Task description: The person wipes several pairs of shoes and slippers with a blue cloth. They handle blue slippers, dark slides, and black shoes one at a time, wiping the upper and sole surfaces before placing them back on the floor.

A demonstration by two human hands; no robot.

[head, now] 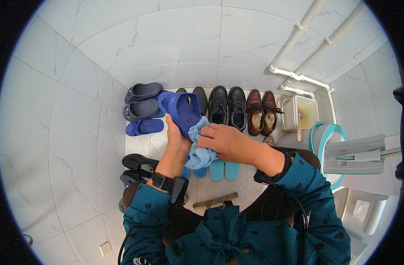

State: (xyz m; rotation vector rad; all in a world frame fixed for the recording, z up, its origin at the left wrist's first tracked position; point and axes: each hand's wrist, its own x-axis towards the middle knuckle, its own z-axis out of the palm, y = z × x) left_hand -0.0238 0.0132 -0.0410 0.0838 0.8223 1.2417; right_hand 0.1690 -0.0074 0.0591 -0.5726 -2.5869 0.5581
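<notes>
My left hand (177, 135) grips a blue plastic slipper (180, 106) from below, its thumb along the near side. The slipper is raised above the floor, toe end pointing away from me. In my right hand (227, 140) is a bunched light-blue cloth (201, 155), pressed against the slipper's near end. That end is partly hidden by the cloth and fingers. A matching blue slipper (145, 127) lies on the tiles at the left, below a pair of dark clogs (141, 110). Under my hands, a pair of turquoise slippers (224, 170) shows in part.
Black lace-up shoes (218, 102) and brown leather shoes (255, 112) line the back wall. At right are a white bin (289, 114) with a brush (300, 124) and a mop bucket (342, 135). Black shoes (142, 164) stand at left; a wooden piece (215, 200) lies before me.
</notes>
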